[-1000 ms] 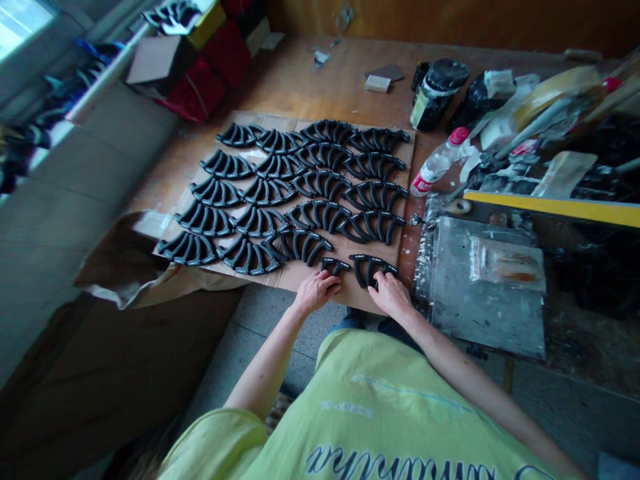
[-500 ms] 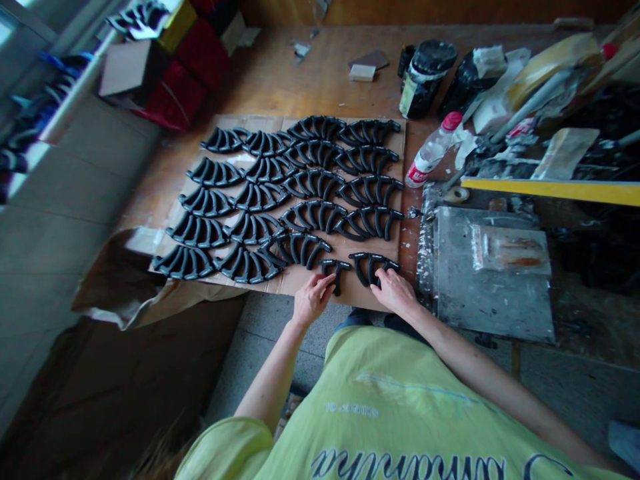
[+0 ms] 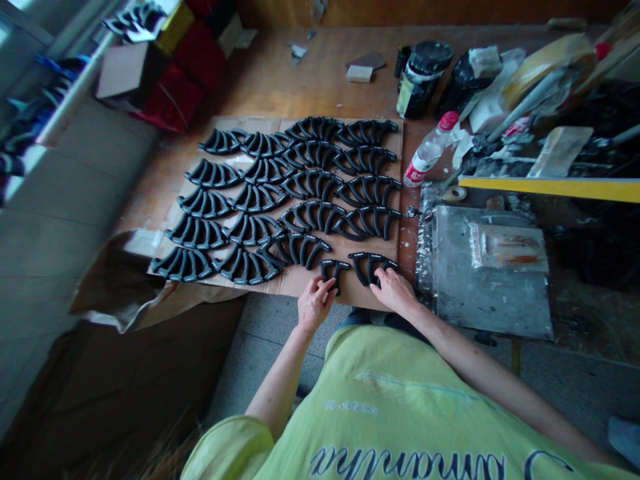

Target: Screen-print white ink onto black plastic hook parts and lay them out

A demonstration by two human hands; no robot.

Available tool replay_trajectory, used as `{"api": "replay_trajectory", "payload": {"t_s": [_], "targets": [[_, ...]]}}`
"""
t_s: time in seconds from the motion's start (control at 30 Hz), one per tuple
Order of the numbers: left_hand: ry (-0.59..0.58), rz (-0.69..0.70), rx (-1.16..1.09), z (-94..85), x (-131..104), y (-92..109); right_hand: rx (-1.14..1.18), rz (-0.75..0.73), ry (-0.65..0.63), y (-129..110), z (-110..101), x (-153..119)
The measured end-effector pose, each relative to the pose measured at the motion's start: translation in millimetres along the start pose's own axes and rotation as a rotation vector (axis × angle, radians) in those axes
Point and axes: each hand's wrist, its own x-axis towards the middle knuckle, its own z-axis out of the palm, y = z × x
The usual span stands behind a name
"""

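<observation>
Black curved handle-like pieces (image 3: 247, 265) lie nested in fanned rows on a flat cardboard sheet (image 3: 295, 281). At its near edge, my left hand (image 3: 315, 305) has thumb and fingers closed at the lower end of a small black curved piece (image 3: 334, 268), part of a short group. My right hand (image 3: 394, 290) is bent round the right end of another short group of black curved pieces (image 3: 367, 261), its fingertips on the last piece. Fingers partly hide both gripped ends. A gap of bare cardboard separates the two groups.
Right of the cardboard stand a plastic bottle with a red cap (image 3: 425, 152) and a dark jar (image 3: 424, 77). A grey stained plate (image 3: 493, 293) lies by my right arm, below a yellow-edged bar (image 3: 550, 189). Red boxes (image 3: 173, 93) sit at the back left.
My left hand has shifted slightly right and nearer to me, its fingers now more bent at the small piece. My right hand stays at its group.
</observation>
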Motion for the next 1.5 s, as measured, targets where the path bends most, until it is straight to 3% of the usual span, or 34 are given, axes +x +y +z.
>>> {"api": "replay_trajectory", "payload": {"t_s": [0.3,0.6,0.93,1.1,1.23,1.37,1.5], "targets": [[-0.106,0.069,0.022,9.9,16.2,6.2,0.003,-0.008,0.018,0.5,2.3,0.8],[-0.018,-0.107,0.003,19.0,27.9,33.7,0.048,0.000,0.025,3.0,4.5,2.1],[0.017,-0.070,-0.069,25.0,42.4,37.7,0.154,-0.081,0.052,-15.0,9.0,9.0],[0.080,-0.120,-0.159,17.6,25.1,31.4,0.287,-0.162,0.118,5.8,1.9,5.1],[0.166,-0.256,-0.255,13.0,-8.1,18.4,0.361,-0.059,0.266,41.1,-5.7,11.3],[0.120,-0.333,-0.339,22.5,-39.4,8.6,0.361,0.010,0.279,66.5,-10.6,26.1],[0.073,-0.366,-0.403,31.5,-46.3,9.1,0.432,0.046,0.352,65.9,-18.5,56.4]]}}
